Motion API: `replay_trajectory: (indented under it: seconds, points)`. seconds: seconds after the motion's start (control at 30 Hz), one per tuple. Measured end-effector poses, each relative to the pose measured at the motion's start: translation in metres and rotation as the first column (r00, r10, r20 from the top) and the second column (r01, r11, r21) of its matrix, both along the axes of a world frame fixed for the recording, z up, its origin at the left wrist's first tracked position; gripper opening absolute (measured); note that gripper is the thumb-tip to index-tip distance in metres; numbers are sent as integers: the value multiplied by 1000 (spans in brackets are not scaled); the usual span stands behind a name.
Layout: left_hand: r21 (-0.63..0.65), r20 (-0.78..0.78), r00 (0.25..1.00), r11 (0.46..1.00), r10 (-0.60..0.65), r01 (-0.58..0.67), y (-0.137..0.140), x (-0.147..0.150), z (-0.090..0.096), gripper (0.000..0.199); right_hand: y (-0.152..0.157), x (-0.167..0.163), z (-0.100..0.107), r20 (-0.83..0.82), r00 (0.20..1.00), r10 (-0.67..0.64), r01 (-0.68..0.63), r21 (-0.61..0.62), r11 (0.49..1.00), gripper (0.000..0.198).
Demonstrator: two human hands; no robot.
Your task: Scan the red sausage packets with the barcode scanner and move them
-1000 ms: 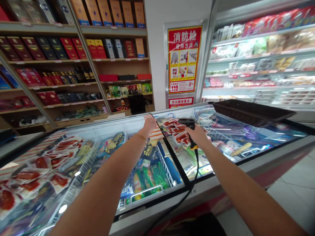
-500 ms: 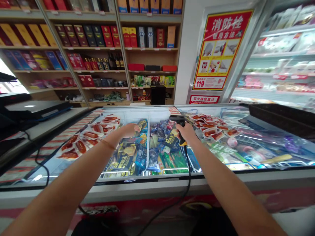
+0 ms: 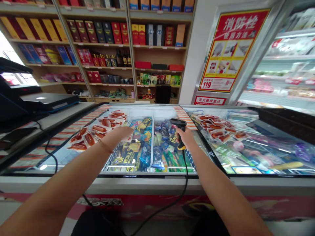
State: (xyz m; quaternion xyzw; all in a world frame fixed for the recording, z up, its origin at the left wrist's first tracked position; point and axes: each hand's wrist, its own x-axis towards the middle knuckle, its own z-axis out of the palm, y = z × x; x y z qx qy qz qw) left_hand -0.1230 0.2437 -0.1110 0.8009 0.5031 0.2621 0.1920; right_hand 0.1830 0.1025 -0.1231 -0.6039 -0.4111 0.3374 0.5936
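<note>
My right hand [image 3: 185, 137] is wrapped round the grip of a black barcode scanner [image 3: 180, 126] with a yellow tip at the grip's lower end, held over the chest freezer. A black cable hangs from it. My left hand [image 3: 126, 131] is beside the left group of sealed sausage packs [image 3: 98, 129], which lie on the freezer's glass. A small part of a pack [image 3: 128, 137] shows just below that hand; its fingers are hidden and blurred. Blue and yellow food bags [image 3: 133, 150] lie in the freezer below, between my hands.
More sausage packs [image 3: 218, 127] lie on the glass at right. A dark tray-like object [image 3: 285, 121] stands at the far right, and a checkout device [image 3: 49, 100] at the left. Behind are shelves of boxes [image 3: 108, 32] and a red hydrant poster [image 3: 233, 49].
My view has turned slightly left. My left hand has moved left, away from above the blue and yellow bags towards the sausage packs. My right hand still grips the scanner.
</note>
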Motion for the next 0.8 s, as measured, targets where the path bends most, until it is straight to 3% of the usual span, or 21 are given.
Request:
replay_trajectory:
  seconds: [0.1,0.2,0.3,0.4,0.5,0.63,0.8]
  points:
    - [-40,-237,961,990,-141,135,-2,40,4,15,0,5,0,-137,991,-2,1,-5,1000,14]
    - [56,-154,977,986,-145,155,-7,81,-2,22,2,8,-1,-183,983,0,0,-3,1000,15]
    - [164,-40,996,983,-82,87,-7,102,-10,29,3,9,-2,-173,985,2,-5,-16,1000,16]
    - [170,27,996,982,79,-83,-2,94,-11,30,2,7,-1,-141,990,15,-19,-23,1000,16]
    - [109,-54,973,970,222,-215,-1,73,-8,26,-1,2,0,-87,995,47,-48,-14,999,16]
    - [-33,-143,988,997,59,-64,-11,58,-11,33,-4,-3,1,-16,997,79,-79,-20,997,16]
    - [-49,-162,986,998,-36,29,-24,63,-18,34,-5,-4,-3,44,996,76,-76,-10,997,18]
